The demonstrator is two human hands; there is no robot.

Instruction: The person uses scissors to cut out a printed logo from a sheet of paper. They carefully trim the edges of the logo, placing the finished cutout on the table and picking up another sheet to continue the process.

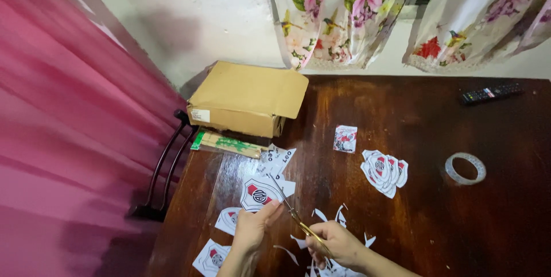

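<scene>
My right hand grips a pair of gold-handled scissors whose blades point up and left into a white paper sheet printed with a red, white and black shield crest. My left hand pinches the lower edge of that sheet, just left of the blades. Small white paper offcuts lie around my right hand on the dark wooden table.
A stack of cut-out crests and a small printed card lie mid-table. A clear tape roll and a black remote sit at right. A cardboard box and green packet occupy the back left. More crest prints lie near the left edge.
</scene>
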